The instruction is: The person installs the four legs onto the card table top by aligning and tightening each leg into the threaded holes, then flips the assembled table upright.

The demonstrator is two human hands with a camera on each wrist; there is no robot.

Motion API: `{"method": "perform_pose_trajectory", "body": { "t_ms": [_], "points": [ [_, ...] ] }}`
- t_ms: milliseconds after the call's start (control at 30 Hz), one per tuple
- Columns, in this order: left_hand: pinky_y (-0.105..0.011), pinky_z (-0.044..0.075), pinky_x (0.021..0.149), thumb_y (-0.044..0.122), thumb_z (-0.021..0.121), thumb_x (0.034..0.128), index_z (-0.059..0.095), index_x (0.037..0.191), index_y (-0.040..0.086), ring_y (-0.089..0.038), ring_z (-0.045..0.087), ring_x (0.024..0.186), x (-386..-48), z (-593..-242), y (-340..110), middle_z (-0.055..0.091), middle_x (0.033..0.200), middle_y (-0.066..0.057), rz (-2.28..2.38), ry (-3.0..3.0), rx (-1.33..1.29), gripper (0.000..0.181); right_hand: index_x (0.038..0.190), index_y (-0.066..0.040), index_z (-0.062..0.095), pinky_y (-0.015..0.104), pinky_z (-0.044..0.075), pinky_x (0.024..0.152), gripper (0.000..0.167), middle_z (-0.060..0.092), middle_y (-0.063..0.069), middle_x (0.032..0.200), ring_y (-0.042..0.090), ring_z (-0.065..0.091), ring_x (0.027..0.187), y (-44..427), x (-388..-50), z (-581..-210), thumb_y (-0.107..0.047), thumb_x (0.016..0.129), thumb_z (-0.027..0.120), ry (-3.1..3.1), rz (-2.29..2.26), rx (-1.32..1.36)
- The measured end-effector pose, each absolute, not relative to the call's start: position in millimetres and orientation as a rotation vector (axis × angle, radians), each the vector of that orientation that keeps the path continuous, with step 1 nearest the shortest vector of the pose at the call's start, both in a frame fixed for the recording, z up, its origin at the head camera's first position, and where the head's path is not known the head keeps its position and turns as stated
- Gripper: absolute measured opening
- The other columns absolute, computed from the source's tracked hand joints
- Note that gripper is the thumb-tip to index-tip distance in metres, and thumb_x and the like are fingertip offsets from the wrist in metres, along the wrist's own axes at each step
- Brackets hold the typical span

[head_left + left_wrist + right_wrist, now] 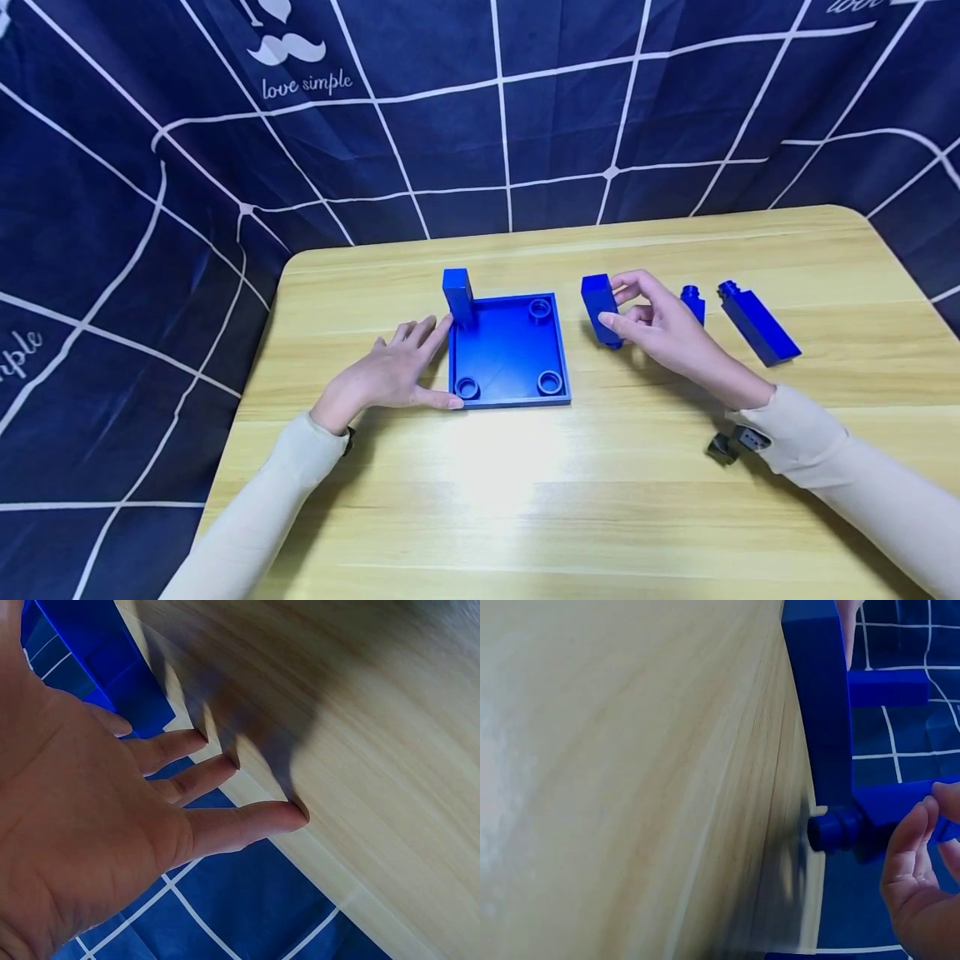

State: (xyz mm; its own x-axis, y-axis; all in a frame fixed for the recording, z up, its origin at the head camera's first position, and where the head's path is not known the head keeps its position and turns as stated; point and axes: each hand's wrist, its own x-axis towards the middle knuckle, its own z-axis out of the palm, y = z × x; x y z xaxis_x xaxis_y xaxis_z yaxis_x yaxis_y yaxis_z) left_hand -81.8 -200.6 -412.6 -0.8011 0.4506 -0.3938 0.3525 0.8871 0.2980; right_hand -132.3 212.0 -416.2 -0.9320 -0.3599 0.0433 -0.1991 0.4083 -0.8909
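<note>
A square blue tray [510, 350] with a raised rim has round sockets in three corners. At its back left corner a blue block [458, 296] stands upright. The left hand [397, 371] is spread at the tray's left side, its thumb at the front left corner; the left wrist view shows this hand [97, 802] with fingers extended. Right of the tray, the right hand [660, 325] pinches a second blue block [598, 304] between thumb and fingers. In the right wrist view the right hand [922, 877] holds that block with its round threaded-looking end [832, 832] pointing down toward the table.
Two more blue blocks lie to the right on the wooden table [480, 525]: one [693, 304] partly behind the right hand, the other [761, 325] farther right. A small black object [722, 450] is beside the right cuff. A dark blue curtain [450, 117] hangs behind the table.
</note>
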Motion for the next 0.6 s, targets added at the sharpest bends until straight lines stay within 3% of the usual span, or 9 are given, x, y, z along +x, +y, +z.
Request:
{"method": "perform_pose_trajectory", "body": {
  "t_ms": [300,600],
  "points": [
    [-0.088,0.026,0.109,0.084,0.068,0.0890,-0.006,0.177,0.021,-0.053,0.016,0.161,-81.9,-410.8,-200.5,0.010,0.180,-0.021,0.297,2.595,0.590,0.131,0.157,-0.008,0.049,0.026,0.048,0.063,0.055,0.056,0.010,0.129,0.023,0.071,0.084,210.3,-129.5,-409.8,-0.021,0.109,0.072,2.527,-1.588,-0.467],
    [-0.090,0.026,0.107,0.085,0.067,0.0889,-0.006,0.177,0.021,-0.054,0.017,0.160,-82.0,-412.0,-200.7,0.011,0.180,-0.022,0.304,2.601,0.598,0.131,0.154,-0.003,0.053,0.018,0.046,0.081,0.052,0.061,0.011,0.115,0.019,0.059,0.097,204.8,-130.9,-409.9,-0.016,0.108,0.073,2.575,-1.613,-0.527]
  ]
}}
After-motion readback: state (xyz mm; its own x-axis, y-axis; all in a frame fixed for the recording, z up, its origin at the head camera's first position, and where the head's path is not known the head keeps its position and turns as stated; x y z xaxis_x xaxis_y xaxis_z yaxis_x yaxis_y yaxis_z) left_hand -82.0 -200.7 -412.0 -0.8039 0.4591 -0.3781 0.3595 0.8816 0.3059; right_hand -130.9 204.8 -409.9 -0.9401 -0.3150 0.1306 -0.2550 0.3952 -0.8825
